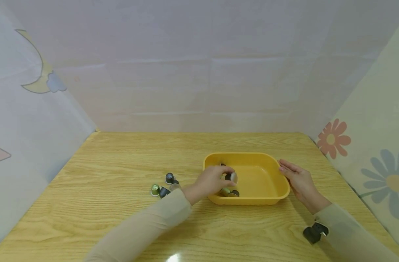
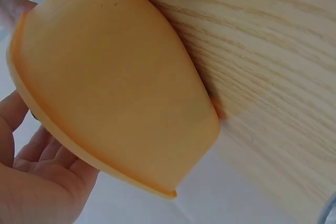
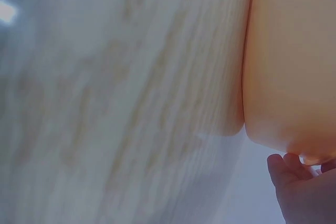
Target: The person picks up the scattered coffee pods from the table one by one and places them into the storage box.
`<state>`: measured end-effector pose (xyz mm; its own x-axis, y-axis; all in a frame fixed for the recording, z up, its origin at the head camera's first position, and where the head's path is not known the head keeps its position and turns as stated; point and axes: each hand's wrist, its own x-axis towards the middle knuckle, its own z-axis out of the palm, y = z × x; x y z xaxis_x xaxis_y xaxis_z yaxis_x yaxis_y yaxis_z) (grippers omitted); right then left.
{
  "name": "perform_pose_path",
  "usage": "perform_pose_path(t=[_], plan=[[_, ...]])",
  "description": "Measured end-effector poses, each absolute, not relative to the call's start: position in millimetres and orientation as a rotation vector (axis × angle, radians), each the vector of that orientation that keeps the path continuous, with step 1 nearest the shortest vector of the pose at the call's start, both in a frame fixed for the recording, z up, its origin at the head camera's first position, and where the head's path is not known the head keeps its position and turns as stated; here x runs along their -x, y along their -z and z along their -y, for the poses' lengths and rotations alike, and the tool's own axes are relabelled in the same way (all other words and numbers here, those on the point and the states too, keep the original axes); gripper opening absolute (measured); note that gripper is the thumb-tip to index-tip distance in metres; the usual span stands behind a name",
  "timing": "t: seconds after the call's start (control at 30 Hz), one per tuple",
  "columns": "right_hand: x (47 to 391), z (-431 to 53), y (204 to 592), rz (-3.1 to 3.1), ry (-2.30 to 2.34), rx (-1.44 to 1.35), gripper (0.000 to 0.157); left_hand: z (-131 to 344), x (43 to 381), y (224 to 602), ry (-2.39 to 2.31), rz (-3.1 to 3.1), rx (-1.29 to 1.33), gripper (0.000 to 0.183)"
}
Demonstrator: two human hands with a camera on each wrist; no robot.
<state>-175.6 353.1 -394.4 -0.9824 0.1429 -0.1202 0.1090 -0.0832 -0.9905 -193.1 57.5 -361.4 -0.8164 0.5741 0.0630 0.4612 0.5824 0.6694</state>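
A yellow plastic basin (image 1: 265, 200) stands on the wooden table, its outer wall filling much of the left wrist view. Over its left part, my left hand (image 1: 212, 180) pinches a dark coffee capsule (image 1: 232, 177) with a pale lid between thumb and fingers. Below that hand, a green capsule (image 1: 225, 191) and a brown capsule (image 1: 234, 193) lie inside the basin; a dark one at the back is mostly covered. My right hand (image 1: 299, 182) touches the basin's right end with its fingers fairly straight, and its fingertips (image 3: 291, 163) show against the wall in the right wrist view.
Left of the basin, several capsules sit in a group on the table, among them a green capsule (image 1: 155, 189) and a dark blue capsule (image 1: 169, 178). My left forearm partly covers this group. Pale printed cloth (image 1: 186, 91) hangs behind the table and along both sides.
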Motion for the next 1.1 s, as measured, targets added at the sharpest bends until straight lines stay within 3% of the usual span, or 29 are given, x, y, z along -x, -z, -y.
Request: perform_pose_path(t=[0.53,1.1], plan=[[176,-352,394,2.086,-2.297,0.283,0.066,-56,193,365,-1.093,-2.594,-0.847,0.044],[175,-354,396,2.081,-2.297,0.283,0.067,5,192,353,-1.236,-2.646,-0.777,0.038]])
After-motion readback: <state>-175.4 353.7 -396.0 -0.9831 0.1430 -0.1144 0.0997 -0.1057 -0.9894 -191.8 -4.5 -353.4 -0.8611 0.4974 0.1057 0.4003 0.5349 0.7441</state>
